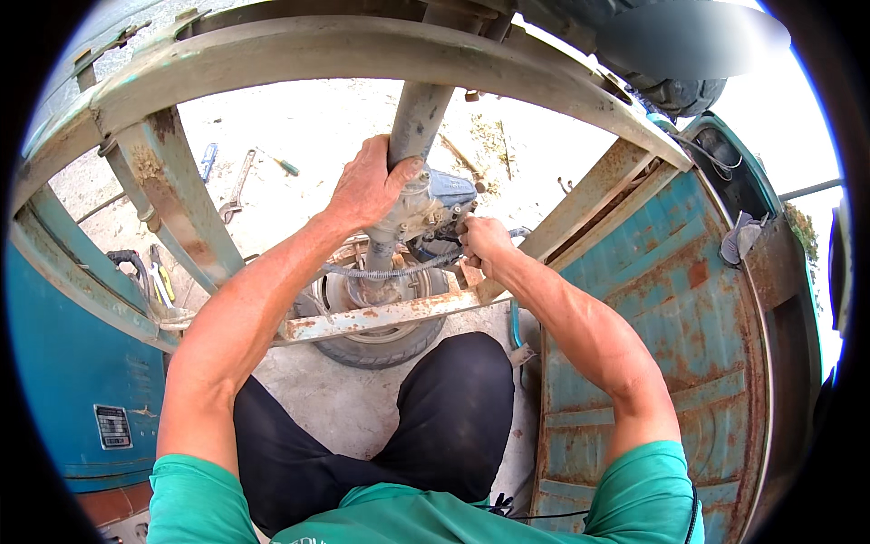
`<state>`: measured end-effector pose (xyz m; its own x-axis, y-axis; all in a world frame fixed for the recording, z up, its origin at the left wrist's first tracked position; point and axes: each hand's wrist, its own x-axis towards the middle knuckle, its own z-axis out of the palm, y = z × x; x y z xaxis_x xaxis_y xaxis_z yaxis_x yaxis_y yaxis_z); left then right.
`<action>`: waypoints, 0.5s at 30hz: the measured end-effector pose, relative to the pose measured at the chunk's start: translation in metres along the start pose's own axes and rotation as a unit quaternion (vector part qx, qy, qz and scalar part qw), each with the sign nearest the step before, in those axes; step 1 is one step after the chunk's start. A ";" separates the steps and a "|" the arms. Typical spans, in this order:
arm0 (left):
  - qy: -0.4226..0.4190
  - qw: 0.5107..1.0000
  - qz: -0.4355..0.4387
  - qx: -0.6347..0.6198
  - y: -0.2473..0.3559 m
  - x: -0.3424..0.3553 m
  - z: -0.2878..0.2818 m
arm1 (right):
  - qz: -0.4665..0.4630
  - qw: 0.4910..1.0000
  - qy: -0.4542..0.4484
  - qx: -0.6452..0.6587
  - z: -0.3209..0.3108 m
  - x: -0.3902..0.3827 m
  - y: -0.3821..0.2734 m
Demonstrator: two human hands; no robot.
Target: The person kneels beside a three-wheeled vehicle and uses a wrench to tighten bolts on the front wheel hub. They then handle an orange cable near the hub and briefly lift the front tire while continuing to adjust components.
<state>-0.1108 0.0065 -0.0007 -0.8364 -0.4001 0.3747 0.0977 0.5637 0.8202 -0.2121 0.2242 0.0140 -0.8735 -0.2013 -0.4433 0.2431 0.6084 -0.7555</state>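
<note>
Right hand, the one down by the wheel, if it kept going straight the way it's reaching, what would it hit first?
Most likely the grey housing at the foot of the tube. The right hand reaches up-left and already sits against it, though depth is hard to judge here.

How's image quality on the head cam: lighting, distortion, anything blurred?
Head view: hard daylight, the concrete ground nearly blown out; strong fisheye bend in the rusty frame bar, with a black vignette at the corners; a smooth blurred patch sits top right over the tyre; left hand on the grey tube and right hand are sharp, with no motion blur.
</note>
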 end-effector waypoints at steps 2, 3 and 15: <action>0.000 1.000 0.006 -0.002 -0.001 0.001 -0.003 | -0.129 0.960 0.017 -0.246 -0.019 0.016 0.010; 0.000 1.000 0.008 0.000 -0.004 0.000 -0.008 | -0.197 0.924 0.048 -0.325 -0.015 0.007 0.005; 0.022 0.999 0.024 0.020 -0.009 -0.002 -0.007 | -0.244 0.943 0.005 -0.226 -0.005 -0.042 -0.011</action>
<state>-0.1064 -0.0028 -0.0054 -0.8066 -0.4030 0.4324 0.1148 0.6108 0.7834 -0.1802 0.2293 0.0434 -0.8387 -0.5372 -0.0895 -0.3923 0.7099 -0.5849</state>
